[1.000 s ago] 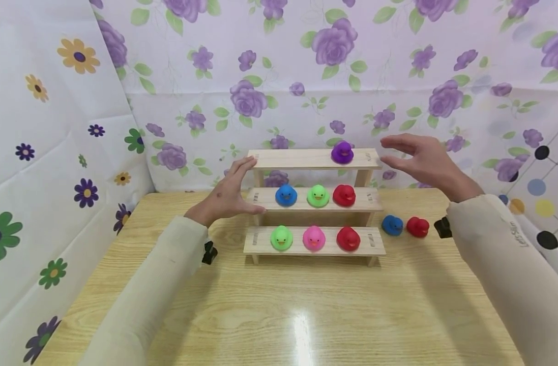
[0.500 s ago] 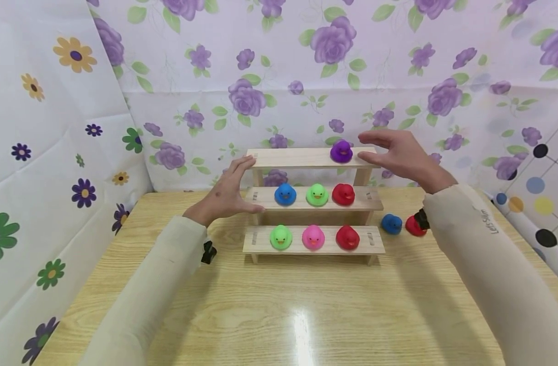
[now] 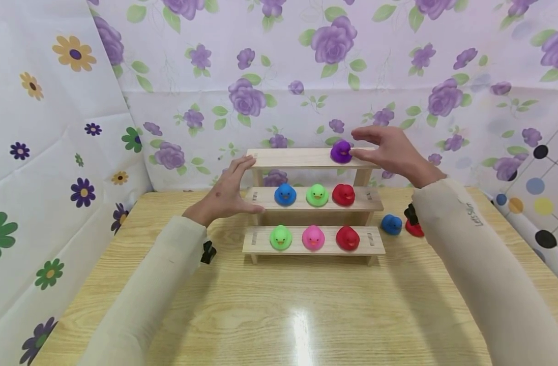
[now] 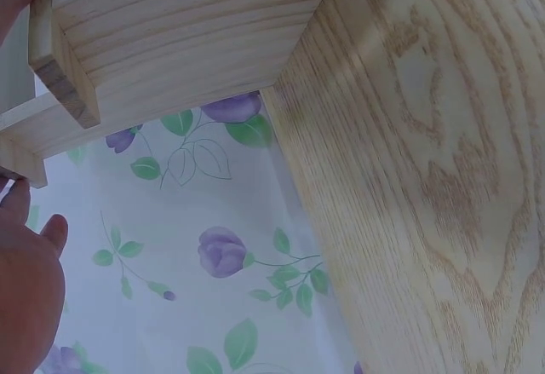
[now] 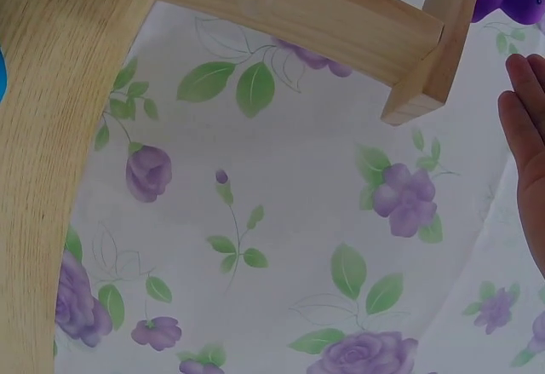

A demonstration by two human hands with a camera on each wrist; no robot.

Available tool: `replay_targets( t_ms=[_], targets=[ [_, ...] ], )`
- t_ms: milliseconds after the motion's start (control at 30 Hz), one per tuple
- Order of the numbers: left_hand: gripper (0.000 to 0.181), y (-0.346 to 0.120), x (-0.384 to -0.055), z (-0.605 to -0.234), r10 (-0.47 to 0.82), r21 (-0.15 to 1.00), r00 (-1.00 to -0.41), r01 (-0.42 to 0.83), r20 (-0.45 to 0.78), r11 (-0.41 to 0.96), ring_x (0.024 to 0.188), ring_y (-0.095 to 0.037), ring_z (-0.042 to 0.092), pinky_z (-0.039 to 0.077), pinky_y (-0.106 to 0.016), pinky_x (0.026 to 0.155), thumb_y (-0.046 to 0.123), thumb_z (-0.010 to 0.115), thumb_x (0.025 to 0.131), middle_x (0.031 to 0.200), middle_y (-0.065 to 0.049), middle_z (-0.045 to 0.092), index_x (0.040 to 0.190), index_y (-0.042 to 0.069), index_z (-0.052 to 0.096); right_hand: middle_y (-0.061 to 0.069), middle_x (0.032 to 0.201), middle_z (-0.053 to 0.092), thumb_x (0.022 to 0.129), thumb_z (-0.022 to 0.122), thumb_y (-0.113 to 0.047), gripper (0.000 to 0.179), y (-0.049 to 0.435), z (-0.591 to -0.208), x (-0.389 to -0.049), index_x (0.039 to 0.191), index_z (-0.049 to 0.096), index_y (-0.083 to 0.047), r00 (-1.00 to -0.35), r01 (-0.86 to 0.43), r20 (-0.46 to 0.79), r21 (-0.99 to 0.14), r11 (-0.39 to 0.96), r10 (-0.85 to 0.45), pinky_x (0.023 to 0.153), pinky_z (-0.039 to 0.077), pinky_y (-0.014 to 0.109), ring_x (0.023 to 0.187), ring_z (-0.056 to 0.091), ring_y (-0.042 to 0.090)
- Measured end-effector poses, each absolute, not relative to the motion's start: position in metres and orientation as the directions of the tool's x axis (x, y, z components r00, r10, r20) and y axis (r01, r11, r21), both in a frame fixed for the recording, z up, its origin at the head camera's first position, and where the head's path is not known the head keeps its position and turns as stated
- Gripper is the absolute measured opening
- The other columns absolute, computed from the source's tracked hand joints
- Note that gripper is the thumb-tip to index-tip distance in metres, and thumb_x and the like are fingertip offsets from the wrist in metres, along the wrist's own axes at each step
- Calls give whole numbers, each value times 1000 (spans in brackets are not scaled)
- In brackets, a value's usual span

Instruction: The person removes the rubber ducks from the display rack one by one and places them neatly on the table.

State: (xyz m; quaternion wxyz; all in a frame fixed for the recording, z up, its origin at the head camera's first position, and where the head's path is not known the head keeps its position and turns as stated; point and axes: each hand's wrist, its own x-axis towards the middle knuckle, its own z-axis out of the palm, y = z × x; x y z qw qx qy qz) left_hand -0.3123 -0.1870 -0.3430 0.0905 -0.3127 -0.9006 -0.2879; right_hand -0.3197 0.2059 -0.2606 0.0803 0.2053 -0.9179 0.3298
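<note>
A three-step wooden display stand (image 3: pixel 288 158) holds small rubber ducks. On its top step sits a purple duck (image 3: pixel 340 152). My right hand (image 3: pixel 390 151) is just right of it, fingers and thumb parted, with the thumb tip right at the duck's side in the head view. My left hand (image 3: pixel 224 195) is spread against the stand's left end, fingertips at the top step and thumb on the middle one. The middle step carries blue (image 3: pixel 285 194), light green (image 3: pixel 317 195) and red (image 3: pixel 344 194) ducks. Light green (image 3: pixel 281 238), pink (image 3: pixel 313 238) and red (image 3: pixel 348 238) ducks line the bottom step.
Right of the stand, a blue duck (image 3: pixel 391 224) and a red duck (image 3: pixel 415 227) lie on the wooden table (image 3: pixel 269 305); the right wrist's camera partly covers the red one. A flowered cloth (image 3: pixel 192 91) hangs close behind the stand.
My right hand has moved left, from beyond the stand's right end to the purple duck. My left hand has stayed on the stand, and the ducks keep their places.
</note>
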Motion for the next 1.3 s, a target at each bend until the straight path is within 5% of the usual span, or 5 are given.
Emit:
replay_targets(
  t_ms=[567,1300],
  targets=[
    [118,-186,-316,-342,515,412,-779,627,358,661,150,-32,16,17,-58,116,38,94,67,160,-15,22,157,5,25,21,132,61,92,73,-15,46,194,-275,-331,134,61,1,-896,-443,280,-591,675,-343,106,42,50,128,53,40],
    [119,-186,-315,-341,516,455,-796,605,317,654,150,-33,13,28,-58,113,36,93,69,159,-15,18,159,8,20,21,131,59,93,71,-14,42,217,-266,-309,131,60,0,-902,-431,291,-580,691,-318,106,40,52,129,51,41]
  ],
)
